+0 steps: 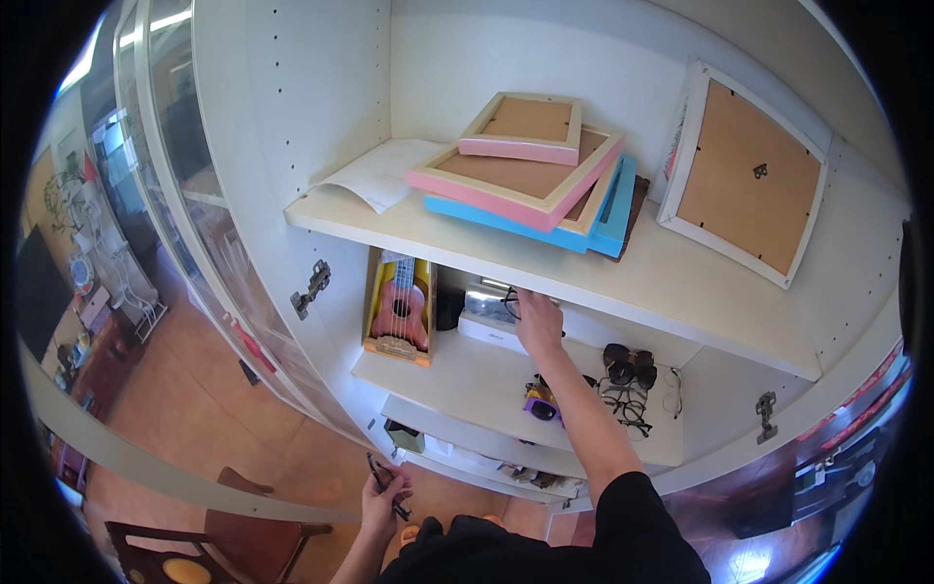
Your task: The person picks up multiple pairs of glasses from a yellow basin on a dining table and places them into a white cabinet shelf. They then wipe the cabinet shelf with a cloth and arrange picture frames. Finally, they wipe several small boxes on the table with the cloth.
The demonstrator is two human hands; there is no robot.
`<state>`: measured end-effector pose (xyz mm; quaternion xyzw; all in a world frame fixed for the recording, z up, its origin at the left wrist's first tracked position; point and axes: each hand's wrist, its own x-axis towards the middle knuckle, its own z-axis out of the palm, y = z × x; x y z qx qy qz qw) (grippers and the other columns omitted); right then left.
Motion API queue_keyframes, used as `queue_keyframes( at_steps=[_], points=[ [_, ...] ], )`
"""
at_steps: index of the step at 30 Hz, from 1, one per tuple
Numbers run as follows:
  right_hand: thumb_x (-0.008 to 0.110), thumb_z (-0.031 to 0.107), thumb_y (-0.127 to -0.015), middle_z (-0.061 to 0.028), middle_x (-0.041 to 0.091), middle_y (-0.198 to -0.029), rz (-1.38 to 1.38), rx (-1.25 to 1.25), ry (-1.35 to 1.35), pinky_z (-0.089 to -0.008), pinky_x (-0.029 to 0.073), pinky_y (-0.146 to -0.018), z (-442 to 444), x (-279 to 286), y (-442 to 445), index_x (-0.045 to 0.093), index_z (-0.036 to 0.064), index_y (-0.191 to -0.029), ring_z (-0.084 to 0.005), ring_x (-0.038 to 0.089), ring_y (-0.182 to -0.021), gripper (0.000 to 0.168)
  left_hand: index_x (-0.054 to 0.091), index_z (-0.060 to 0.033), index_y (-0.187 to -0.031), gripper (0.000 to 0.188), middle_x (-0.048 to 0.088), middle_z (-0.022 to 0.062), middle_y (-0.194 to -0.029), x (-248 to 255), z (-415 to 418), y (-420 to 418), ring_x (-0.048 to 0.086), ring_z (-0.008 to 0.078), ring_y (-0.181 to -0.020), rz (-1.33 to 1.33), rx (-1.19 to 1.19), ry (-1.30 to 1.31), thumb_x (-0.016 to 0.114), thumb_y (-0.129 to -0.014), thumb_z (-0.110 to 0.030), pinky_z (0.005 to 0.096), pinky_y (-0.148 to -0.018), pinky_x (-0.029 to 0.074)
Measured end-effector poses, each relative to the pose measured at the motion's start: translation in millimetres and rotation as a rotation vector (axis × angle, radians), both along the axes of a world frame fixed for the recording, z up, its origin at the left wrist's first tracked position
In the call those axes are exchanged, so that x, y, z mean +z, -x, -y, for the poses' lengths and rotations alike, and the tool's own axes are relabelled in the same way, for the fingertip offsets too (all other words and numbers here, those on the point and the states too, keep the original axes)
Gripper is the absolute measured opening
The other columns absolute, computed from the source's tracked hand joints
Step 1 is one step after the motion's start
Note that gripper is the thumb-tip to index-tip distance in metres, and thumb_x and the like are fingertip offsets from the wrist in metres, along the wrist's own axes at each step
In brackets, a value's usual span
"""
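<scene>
My right hand [538, 320] reaches under the upper shelf into the middle compartment of a white cabinet. Its fingers grip a pair of dark-framed eyeglasses [511, 302], partly hidden by the hand, in front of a white box [487, 330]. Low in front of my body, my left hand [384, 498] holds dark folded eyeglasses [376, 473]. On the middle shelf [467, 372], to the right of my forearm, lie sunglasses [629, 365] and several clear-lensed eyeglasses [626, 405]. Purple-framed sunglasses [542, 409] sit by the forearm's left side.
A boxed toy ukulele [400, 314] leans at the compartment's left. Above, the upper shelf [700, 292] holds stacked pink and blue picture frames [511, 182], a paper sheet [383, 171] and a white-edged frame [751, 175]. An open glass door [211, 204] stands left; a wooden chair [252, 522] is below.
</scene>
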<state>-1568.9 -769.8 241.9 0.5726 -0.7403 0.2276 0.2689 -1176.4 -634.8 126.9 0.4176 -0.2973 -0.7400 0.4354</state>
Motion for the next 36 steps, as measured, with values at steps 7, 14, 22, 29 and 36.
queue_keyframes(
  at_steps=[7, 14, 22, 29, 36],
  points=[
    [0.076, 0.024, -0.079, -0.0167, 0.058, -0.108, 0.460, -0.149, 0.403, -0.0450, 0.052, -0.070, -36, -26, 20, 0.053, 0.003, -0.116, -0.0343, 0.062, -0.086, 0.048, 0.058, -0.0055, -0.110, 0.020, 0.065, 0.0080, -0.096, -15, -13, -14, 0.064, 0.0173, -0.085, 0.052, -0.010, -0.062, 0.060, -0.090, -0.001, 0.0307, -0.073, 0.054],
    [0.069, 0.039, -0.089, 0.0048, 0.047, -0.063, 1.520, 0.094, 0.320, -0.0234, 0.036, -0.038, -30, -42, 21, 0.055, 0.009, -0.092, -0.0057, 0.044, -0.046, 0.033, 0.058, -0.0055, -0.110, 0.020, 0.065, 0.0083, -0.097, -16, -8, -10, 0.064, 0.0178, -0.085, 0.083, -0.074, -0.058, 0.060, -0.091, -0.002, 0.0301, -0.073, 0.054],
    [0.068, 0.039, -0.090, 0.0019, 0.053, -0.072, 1.490, 0.104, 0.361, -0.0233, 0.039, -0.039, -24, -45, 13, 0.056, 0.008, -0.099, -0.0068, 0.048, -0.052, 0.034, 0.058, -0.0052, -0.110, 0.019, 0.065, 0.0078, -0.096, -15, -4, -9, 0.064, 0.0171, -0.086, 0.083, -0.117, -0.082, 0.060, -0.091, -0.002, 0.0300, -0.072, 0.054],
    [0.072, 0.035, -0.087, 0.0017, 0.050, -0.078, 1.816, 0.049, 0.148, -0.0268, 0.047, -0.048, -49, -35, -2, 0.056, 0.011, -0.095, -0.0078, 0.048, -0.059, 0.030, 0.059, -0.0053, -0.108, 0.017, 0.065, 0.0075, -0.095, -27, 1, -12, 0.064, 0.0167, -0.084, 0.086, -0.116, -0.071, 0.060, -0.091, -0.001, 0.0296, -0.072, 0.054],
    [0.071, 0.030, -0.087, -0.0009, 0.054, -0.085, 1.712, 0.096, 0.168, -0.0284, 0.051, -0.052, -36, -46, -16, 0.050, 0.005, -0.120, -0.0098, 0.050, -0.064, 0.046, 0.059, -0.0058, -0.107, 0.017, 0.066, 0.0074, -0.095, -27, 5, -9, 0.064, 0.0166, -0.083, 0.081, -0.147, -0.069, 0.060, -0.091, -0.001, 0.0293, -0.071, 0.054]
  ],
)
